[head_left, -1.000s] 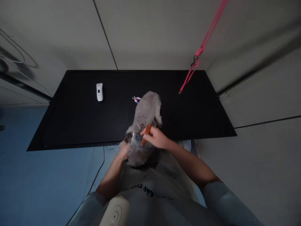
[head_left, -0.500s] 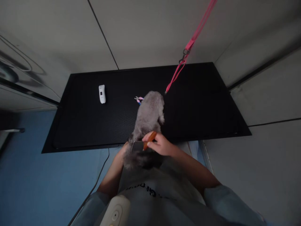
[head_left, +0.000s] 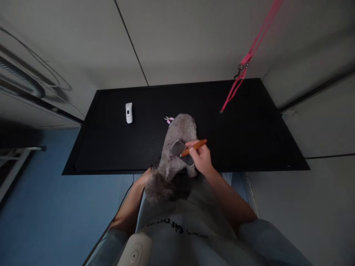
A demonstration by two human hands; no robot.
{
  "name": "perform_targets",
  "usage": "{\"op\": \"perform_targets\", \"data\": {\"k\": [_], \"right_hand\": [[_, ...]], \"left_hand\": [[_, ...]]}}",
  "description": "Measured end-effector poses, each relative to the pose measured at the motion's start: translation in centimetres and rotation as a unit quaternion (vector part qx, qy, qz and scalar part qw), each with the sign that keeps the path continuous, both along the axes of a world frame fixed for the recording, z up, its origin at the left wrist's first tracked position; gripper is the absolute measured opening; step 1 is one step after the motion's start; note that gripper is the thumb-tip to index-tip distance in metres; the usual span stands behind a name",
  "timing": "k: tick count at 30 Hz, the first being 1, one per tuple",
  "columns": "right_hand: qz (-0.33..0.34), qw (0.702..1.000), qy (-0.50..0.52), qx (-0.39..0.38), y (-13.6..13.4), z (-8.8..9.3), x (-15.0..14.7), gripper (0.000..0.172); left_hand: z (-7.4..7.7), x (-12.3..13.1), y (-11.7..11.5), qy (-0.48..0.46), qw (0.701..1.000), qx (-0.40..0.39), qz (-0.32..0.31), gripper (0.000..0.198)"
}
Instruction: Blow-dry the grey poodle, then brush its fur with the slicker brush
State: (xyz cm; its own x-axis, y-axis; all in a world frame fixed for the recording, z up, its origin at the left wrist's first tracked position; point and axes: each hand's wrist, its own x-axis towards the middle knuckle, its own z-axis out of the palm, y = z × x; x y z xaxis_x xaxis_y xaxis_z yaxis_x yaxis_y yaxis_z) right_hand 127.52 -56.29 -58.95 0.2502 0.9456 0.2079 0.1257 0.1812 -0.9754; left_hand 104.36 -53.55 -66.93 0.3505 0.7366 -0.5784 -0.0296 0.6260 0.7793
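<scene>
Left of centre, I see white handheld device (head_left: 129,113) on black surface (head_left: 244,136). Lower centre, my left hand (head_left: 145,178) against animal's fur; fingers hidden, can't tell its grip. Centre: pink-handled tool (head_left: 169,120), partly hidden by gray furry animal (head_left: 181,127) lying across surface's near edge. Then brush (head_left: 185,152) over animal's fur, orange handle grasped in my right hand's (head_left: 203,159) grip. Upper right, pink strap (head_left: 251,53) hangs.

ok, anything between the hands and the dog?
Right hand: only the slicker brush it grips, head over the dog's back. Left hand: nothing visible; it's at the dog's side, partly hidden by fur. Nail clippers lie by the dog's far end, out of the way.
</scene>
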Motion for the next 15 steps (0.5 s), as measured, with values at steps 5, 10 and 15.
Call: {"op": "perform_targets", "data": {"k": [5, 10, 15], "right_hand": [[0.155, 0.985, -0.013, -0.074, 1.2, 0.7, 0.4, 0.019], [0.006, 1.000, 0.022, -0.013, 3.3, 1.1, 2.2, 0.021], [0.133, 0.985, 0.081, -0.077, 5.7, 0.0, 3.7, 0.028]], "left_hand": [[1.0, 0.1, 1.1, 0.020, 0.994, 0.052, -0.094, 0.041], [2.9, -0.6, 3.0, 0.020, 0.976, 0.129, -0.172, 0.047], [6.2, 2.1, 5.5, 0.133, 0.938, 0.313, -0.070, 0.060]]}}
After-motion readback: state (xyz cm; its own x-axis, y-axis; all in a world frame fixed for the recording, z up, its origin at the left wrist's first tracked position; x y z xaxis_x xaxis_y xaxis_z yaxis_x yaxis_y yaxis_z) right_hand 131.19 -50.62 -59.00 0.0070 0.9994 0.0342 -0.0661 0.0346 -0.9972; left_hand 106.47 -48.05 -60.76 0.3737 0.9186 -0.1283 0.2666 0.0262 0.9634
